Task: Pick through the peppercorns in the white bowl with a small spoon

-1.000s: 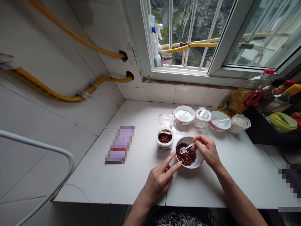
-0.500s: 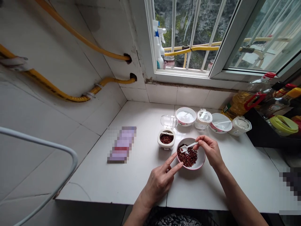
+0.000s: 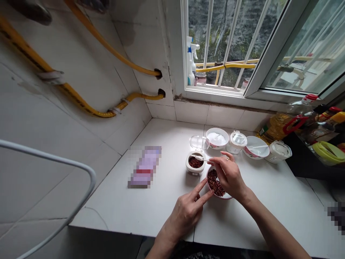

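Observation:
My right hand [image 3: 229, 174] pinches a small white spoon [image 3: 201, 158] by its handle. The spoon's head is over the mouth of a small white seasoning jar [image 3: 195, 172], whose clear lid [image 3: 198, 142] stands flipped up. Dark red dried peppercorns [image 3: 196, 163] fill part of the jar. Just right of the jar sits a white bowl [image 3: 225, 196] with more of these peppercorns, partly hidden beneath my right hand. My left hand [image 3: 187, 208] rests at the bowl's left side, two fingers stretched out and touching its rim, the other fingers curled.
Behind stand a bowl of white grains [image 3: 217, 138], a lidded jar [image 3: 237, 142], a bowl with a white spoon [image 3: 256, 148] and another jar [image 3: 279, 151]. An oil bottle [image 3: 287, 115] and other bottles are at right. A blurred purple packet [image 3: 145, 167] lies left. A barred window is behind.
My right hand has carried the spoon from inside the bowl leftward and up to the open jar. My left hand stays at the bowl's rim. The camera view has shifted slightly.

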`<action>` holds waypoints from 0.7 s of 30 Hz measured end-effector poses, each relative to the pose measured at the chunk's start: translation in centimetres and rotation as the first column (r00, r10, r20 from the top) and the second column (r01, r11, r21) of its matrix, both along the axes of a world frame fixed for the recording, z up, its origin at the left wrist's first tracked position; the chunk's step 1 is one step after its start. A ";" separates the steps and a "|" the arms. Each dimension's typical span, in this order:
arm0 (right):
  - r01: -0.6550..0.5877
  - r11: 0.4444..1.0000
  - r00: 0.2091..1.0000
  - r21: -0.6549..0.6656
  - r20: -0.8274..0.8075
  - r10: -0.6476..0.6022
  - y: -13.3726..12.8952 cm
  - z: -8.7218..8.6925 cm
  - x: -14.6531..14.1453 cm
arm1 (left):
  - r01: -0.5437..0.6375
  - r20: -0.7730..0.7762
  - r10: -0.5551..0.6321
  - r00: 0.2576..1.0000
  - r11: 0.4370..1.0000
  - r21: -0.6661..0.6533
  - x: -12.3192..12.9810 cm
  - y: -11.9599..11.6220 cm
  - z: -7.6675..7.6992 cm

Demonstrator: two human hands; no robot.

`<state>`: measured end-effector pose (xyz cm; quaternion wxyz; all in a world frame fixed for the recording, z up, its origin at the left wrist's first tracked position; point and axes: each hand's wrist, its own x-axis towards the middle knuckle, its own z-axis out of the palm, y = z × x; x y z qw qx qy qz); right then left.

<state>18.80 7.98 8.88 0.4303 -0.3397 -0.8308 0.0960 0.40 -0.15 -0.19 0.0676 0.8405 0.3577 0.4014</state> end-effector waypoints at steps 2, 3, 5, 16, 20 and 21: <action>-0.033 0.996 0.996 0.083 0.086 0.026 0.0 0.1 0.2 | 0.001 0.002 -0.001 1.000 1.000 0.001 0.0 0.0 0.0; -0.049 0.994 0.993 0.096 0.116 0.038 0.1 0.2 0.2 | 0.001 0.002 -0.001 1.000 1.000 0.003 0.1 0.0 0.0; -0.083 0.992 0.983 0.096 0.171 0.066 0.3 0.2 0.2 | -0.005 -0.003 0.005 1.000 1.000 0.012 0.1 0.0 0.1; -0.045 0.989 0.959 0.143 0.282 0.003 1.8 0.1 -1.0 | -0.003 -0.012 0.003 1.000 1.000 -0.001 0.1 0.1 0.0; -0.089 0.985 0.962 0.151 0.269 0.046 1.1 0.6 -0.9 | 0.006 -0.010 -0.006 1.000 1.000 -0.006 0.0 0.1 -0.1; -0.100 0.982 0.957 0.161 0.286 0.051 1.0 0.6 -1.0 | 0.007 -0.006 -0.007 1.000 1.000 -0.006 0.0 0.1 -0.1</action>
